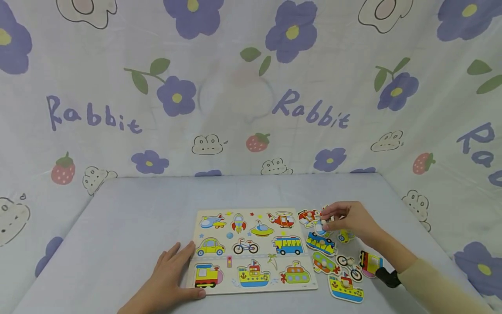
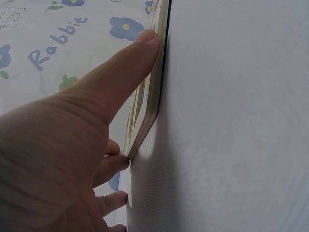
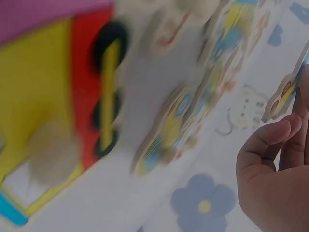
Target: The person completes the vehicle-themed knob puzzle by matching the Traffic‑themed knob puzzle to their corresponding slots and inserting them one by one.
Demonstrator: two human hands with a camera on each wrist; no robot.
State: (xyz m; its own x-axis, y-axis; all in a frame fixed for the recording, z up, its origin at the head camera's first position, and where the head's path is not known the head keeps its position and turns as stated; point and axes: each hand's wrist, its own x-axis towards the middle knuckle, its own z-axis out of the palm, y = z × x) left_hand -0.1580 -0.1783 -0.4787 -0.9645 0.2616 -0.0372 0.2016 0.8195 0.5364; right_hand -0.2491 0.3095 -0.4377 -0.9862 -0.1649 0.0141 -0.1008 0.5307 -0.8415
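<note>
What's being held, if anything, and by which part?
The right hand pinches a puzzle piece, apparently the airplane; can't tell whether the grip is on its knob or edge. The left hand holds nothing, just touches the board.

Head view high, forward-down; wrist views close, past hands toward flowered cloth all share.

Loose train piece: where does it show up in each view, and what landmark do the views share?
Head: the train piece lies lower right, just right of the bicycle piece.
Left wrist: not in it.
Right wrist: the train piece fills the left side, blurred.
Shared landmark: the flowered cloth.
</note>
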